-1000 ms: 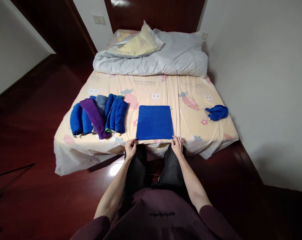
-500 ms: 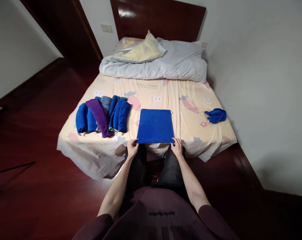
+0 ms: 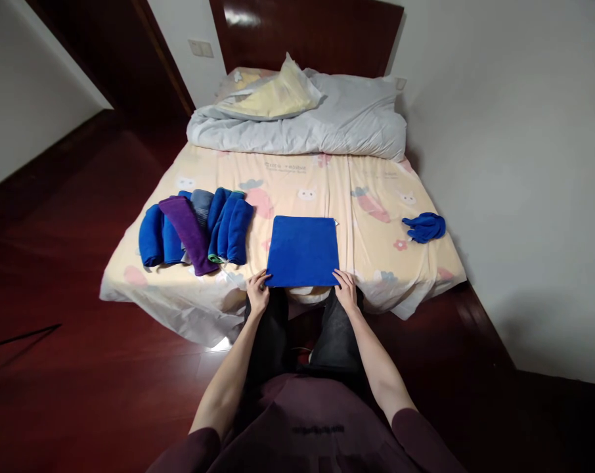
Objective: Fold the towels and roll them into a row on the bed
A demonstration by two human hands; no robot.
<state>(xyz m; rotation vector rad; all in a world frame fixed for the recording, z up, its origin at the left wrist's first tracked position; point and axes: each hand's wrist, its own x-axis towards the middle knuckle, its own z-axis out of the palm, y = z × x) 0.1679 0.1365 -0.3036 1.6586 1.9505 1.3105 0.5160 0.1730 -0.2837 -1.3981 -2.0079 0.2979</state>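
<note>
A blue towel (image 3: 303, 251) lies flat and square on the bed, its near edge at the bed's front edge. My left hand (image 3: 258, 291) pinches its near left corner. At the near right corner, the fingers of my right hand (image 3: 345, 290) are closed on the same towel. A small pale tag shows at the far right corner. To the left lie several rolled blue towels (image 3: 238, 231), with a purple rolled towel (image 3: 189, 235) resting across some of them and a grey-blue roll (image 3: 202, 205) behind it. A crumpled blue cloth (image 3: 425, 227) sits off to the right.
The bed (image 3: 297, 177) wears a pale yellow sheet with printed fruit and cat faces. A bunched grey quilt (image 3: 361, 118) and a yellow pillow (image 3: 278, 92) lie at the headboard (image 3: 307, 33). A wall (image 3: 524, 164) runs along the right side.
The view has shifted slightly, so the bed and rolls sit a little further left. Both hands keep their hold on the towel's near corners; the towel stays flat.
</note>
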